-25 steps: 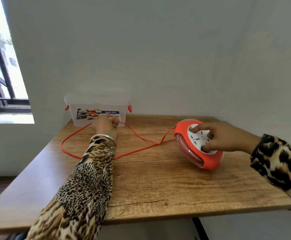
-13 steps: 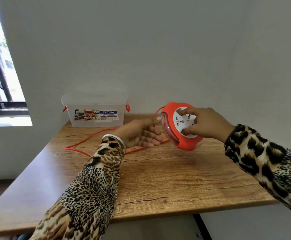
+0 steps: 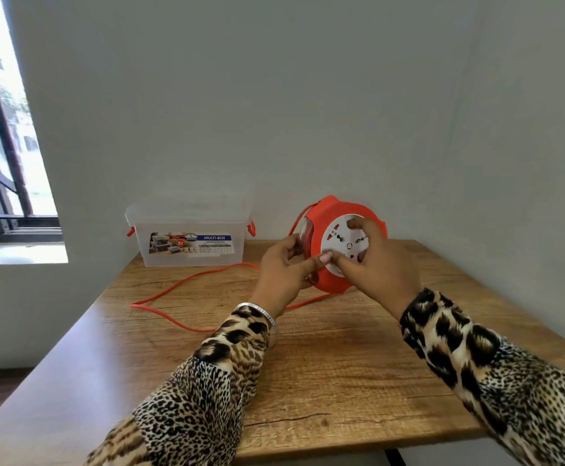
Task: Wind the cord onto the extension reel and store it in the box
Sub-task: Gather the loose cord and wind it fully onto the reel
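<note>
I hold the orange extension reel (image 3: 331,213) upright above the far middle of the wooden table (image 3: 324,364). My left hand (image 3: 284,270) grips its left rim and clear side. My right hand (image 3: 378,267) grips the white socket face (image 3: 336,242), fingers curled on it. The orange cord (image 3: 180,287) runs from the reel and loops loosely over the table's left half. The clear plastic box (image 3: 190,230), lid on and red clips at its ends, stands at the back left against the wall.
White walls close the table in at the back and right. A window (image 3: 2,129) with a sill lies to the left. The table's near edge is below my sleeves.
My right hand lifted the reel off the table and turned it upright. My left hand left the cord near the box and came across to grip the reel's left side.
</note>
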